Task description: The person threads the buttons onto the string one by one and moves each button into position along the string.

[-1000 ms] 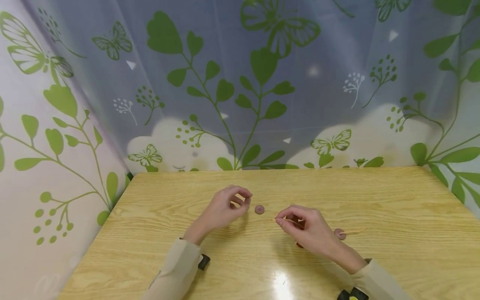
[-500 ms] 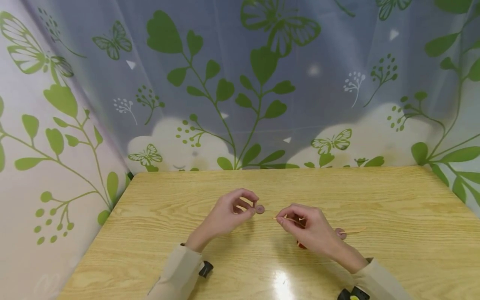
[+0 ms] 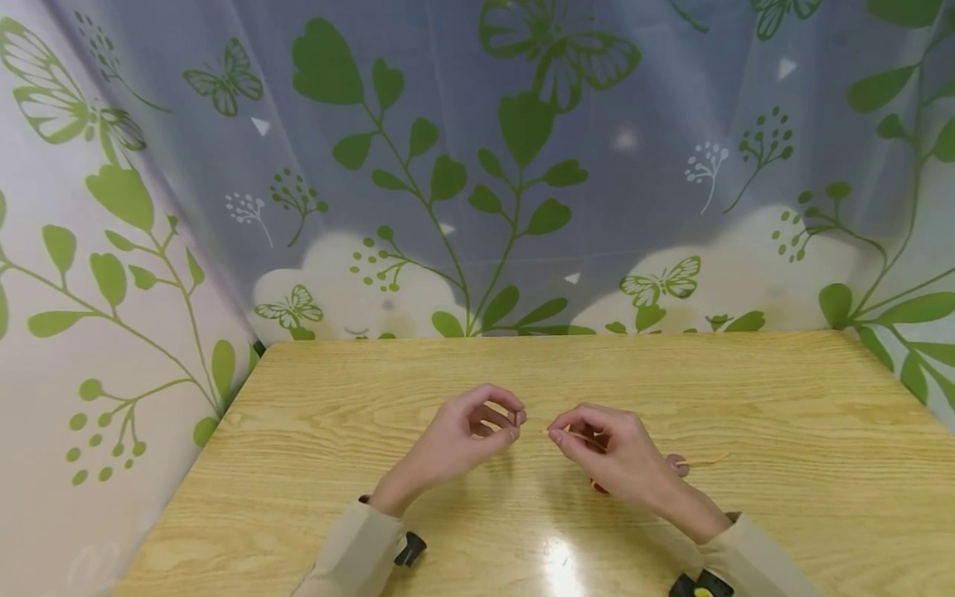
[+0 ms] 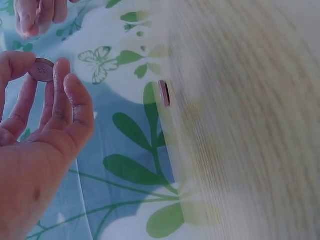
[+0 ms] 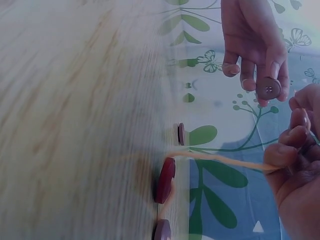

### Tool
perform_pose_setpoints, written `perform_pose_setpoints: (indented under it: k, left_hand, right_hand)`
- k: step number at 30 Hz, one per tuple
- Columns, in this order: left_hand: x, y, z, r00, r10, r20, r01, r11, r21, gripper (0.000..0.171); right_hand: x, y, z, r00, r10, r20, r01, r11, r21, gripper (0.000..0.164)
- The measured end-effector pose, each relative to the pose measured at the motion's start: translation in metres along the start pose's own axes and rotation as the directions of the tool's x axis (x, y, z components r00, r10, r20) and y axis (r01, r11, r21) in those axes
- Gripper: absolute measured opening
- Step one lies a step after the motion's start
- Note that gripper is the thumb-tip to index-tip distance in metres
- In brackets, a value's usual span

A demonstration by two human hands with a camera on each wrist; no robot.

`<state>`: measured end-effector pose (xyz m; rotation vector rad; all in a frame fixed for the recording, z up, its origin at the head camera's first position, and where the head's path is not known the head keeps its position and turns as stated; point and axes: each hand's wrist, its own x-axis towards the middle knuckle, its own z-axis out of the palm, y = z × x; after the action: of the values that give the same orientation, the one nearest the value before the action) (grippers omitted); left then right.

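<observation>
My left hand pinches a mauve four-hole button between thumb and fingertips, raised over the table. The button's holes face the right wrist camera, while the head view sees it almost edge-on. My right hand, just right of it, pinches an orange thread, a short end poking out past the fingertips toward the button. The thread runs down from the fingers to a red button on the table, partly hidden under my right hand in the head view.
A loose mauve button lies on the wooden table, mostly behind my left fingertips in the head view. Another mauve button with a thread tail lies right of my right wrist. A leaf-and-butterfly curtain hangs behind the table.
My left hand has moved right and slightly toward me with its button, now overlapping the loose mauve button. My right hand has stayed nearly in place, pinching the thread.
</observation>
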<state>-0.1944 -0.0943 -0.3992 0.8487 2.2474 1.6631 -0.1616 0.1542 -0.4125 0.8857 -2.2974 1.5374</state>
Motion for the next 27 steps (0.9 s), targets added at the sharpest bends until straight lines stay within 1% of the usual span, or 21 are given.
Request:
perform_pose_setpoints:
  k: [5, 15, 22, 27]
  left_hand:
    - [-0.002, 0.004, 0.005, 1.000, 0.016, -0.010, -0.016, 1.000, -0.006, 0.026]
    - [-0.003, 0.010, 0.014, 1.000, 0.020, -0.020, -0.021, 0.999, -0.039, 0.027]
    - [-0.004, 0.011, 0.017, 0.999, 0.041, -0.007, -0.041, 0.998, -0.053, 0.026]
    - [-0.005, 0.010, 0.018, 0.999, 0.040, 0.000, -0.040, 0.997, -0.064, 0.027]
  right_hand:
    - [0.001, -0.001, 0.002, 0.999, -0.025, -0.023, 0.025, 1.000, -0.006, 0.017]
    - [0.003, -0.003, 0.002, 0.999, -0.030, -0.031, 0.029, 0.999, -0.015, 0.017]
    - [0.003, -0.002, 0.004, 0.999, -0.041, -0.027, 0.041, 0.999, -0.010, 0.014]
    - [0.003, -0.002, 0.005, 0.998, -0.050, -0.030, 0.050, 0.999, -0.006, 0.013]
